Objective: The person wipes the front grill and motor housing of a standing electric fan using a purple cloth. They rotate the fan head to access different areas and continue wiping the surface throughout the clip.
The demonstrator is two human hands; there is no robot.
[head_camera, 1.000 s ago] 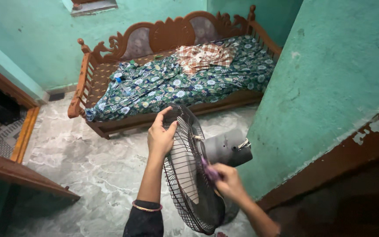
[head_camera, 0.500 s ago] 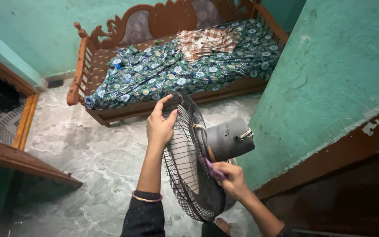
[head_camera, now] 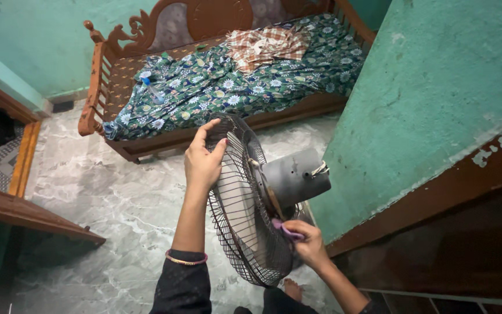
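Note:
A standing fan with a dark wire grille [head_camera: 245, 227] and a grey motor housing [head_camera: 294, 177] stands in front of me, seen from above and from the side. My left hand [head_camera: 203, 160] grips the top front rim of the grille. My right hand [head_camera: 306, 244] is behind the grille, below the motor, closed on a small purple tool [head_camera: 286, 231] pressed against the back of the cage. A bangle sits on my left wrist above a dark sleeve.
A carved wooden daybed [head_camera: 97, 93] with a green floral cover and a checked cloth [head_camera: 265, 43] stands against the far wall. The floor is grey marble [head_camera: 117, 203]. A teal wall [head_camera: 437, 99] is close on the right; a wooden doorframe [head_camera: 24, 212] is at left.
My right hand with the purple tool has slid lower along the back of the grille. My left hand keeps its grip on the rim. The view has tilted down slightly.

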